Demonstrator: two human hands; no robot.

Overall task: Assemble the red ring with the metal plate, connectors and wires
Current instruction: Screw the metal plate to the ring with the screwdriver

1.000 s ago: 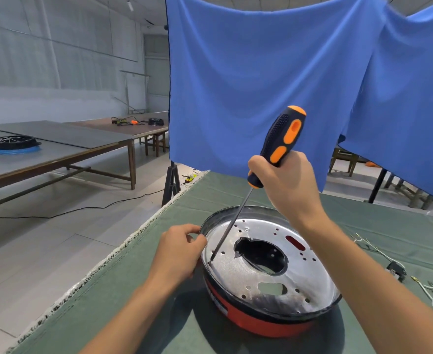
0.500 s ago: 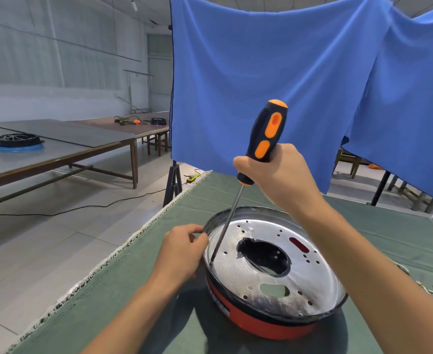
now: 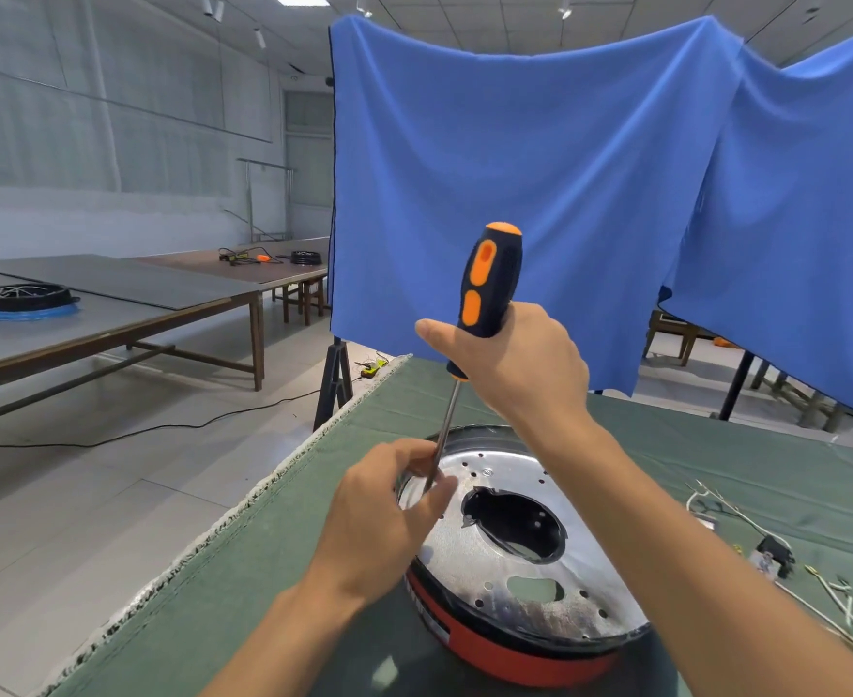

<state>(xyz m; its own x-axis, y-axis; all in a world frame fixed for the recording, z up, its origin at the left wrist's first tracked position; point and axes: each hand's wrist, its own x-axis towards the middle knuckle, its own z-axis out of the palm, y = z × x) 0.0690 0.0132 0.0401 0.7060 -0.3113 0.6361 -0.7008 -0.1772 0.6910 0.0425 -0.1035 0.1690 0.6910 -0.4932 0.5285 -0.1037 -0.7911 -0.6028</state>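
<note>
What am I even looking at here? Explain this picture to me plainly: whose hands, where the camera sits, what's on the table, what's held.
No machine: a person's two bare hands, filmed by a camera on their head looking forward and down. On the green-covered table sits a red ring with a shiny metal plate on top. The right hand grips an orange-and-black screwdriver, nearly upright. The left hand pinches its shaft low down, hiding the tip. Loose wires with a small black connector lie to the right.

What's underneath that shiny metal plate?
The metal plate sits in a red ring on green cloth. Its central hole shows only dark interior; anything else below is covered.
</note>
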